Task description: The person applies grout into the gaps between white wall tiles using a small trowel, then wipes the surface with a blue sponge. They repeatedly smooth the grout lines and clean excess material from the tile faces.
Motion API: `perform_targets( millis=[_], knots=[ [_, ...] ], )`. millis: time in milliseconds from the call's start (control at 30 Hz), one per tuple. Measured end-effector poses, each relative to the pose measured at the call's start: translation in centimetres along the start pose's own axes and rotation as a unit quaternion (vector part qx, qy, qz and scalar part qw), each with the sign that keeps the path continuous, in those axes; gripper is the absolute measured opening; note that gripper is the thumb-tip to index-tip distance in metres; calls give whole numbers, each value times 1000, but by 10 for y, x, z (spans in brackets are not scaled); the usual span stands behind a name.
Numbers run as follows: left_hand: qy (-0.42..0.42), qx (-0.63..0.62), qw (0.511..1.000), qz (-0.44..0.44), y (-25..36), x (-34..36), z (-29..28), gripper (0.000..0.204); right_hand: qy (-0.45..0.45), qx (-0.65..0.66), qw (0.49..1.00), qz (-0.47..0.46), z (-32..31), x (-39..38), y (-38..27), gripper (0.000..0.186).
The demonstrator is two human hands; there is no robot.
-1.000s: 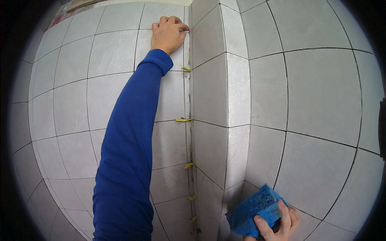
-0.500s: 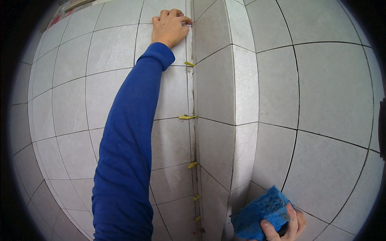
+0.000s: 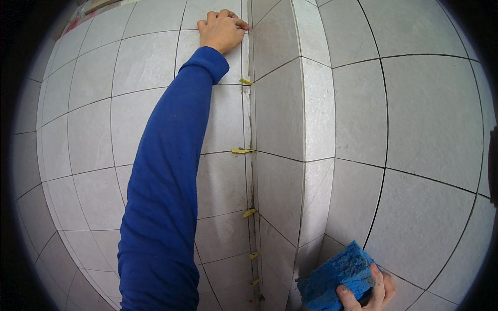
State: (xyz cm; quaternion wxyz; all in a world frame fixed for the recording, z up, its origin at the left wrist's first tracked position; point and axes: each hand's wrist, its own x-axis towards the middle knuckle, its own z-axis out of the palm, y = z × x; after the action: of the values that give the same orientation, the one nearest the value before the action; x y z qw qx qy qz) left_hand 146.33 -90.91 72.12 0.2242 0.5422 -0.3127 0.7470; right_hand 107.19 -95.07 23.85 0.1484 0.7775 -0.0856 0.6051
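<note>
My left hand (image 3: 222, 32) reaches up to the inner corner where two tiled walls meet. Its fingers are bent, with the fingertips at the narrow joint by the corner; whatever they pinch is too small or hidden to make out. Below it, yellow plastic wedges (image 3: 242, 151) stick out of the joints along the corner, one above another. At the lower right, my right hand (image 3: 381, 290) grips a blue sponge (image 3: 337, 280) with grey smears, thumb on the near side and fingers around its right end. Part of that hand is cut off by the lower edge.
Pale grey tiles (image 3: 142, 54) with dark joints cover the left wall. A narrow tiled column (image 3: 279, 109) juts out right of the corner, with a light edge strip (image 3: 317, 111). Beyond it stands another wall of large tiles (image 3: 433, 109).
My left wrist and blue sleeve have shifted slightly up and to the right, while the fingertips stay at the corner joint. The right hand and sponge are almost unchanged.
</note>
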Motion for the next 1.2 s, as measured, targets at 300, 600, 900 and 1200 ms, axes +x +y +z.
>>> perform_targets(
  millis=[300, 600, 900, 1200],
  knots=[
    [-59, 4, 995, -78, 7, 24, 11, 23, 16, 2, 1000, -13, 3, 0, 2, 66],
    [-143, -9, 984, -110, 14, 37, -16, 32, 11, 15, 1000, -16, 3, -2, 4, 57],
    [-165, -2, 982, -93, 16, 38, -35, 56, 8, 24, 1000, 4, 2, -1, 0, 55],
    [-153, -58, 977, -137, 13, 44, -29, 64, 4, 19, 1000, 10, 1, -1, -2, 58]
  ],
)
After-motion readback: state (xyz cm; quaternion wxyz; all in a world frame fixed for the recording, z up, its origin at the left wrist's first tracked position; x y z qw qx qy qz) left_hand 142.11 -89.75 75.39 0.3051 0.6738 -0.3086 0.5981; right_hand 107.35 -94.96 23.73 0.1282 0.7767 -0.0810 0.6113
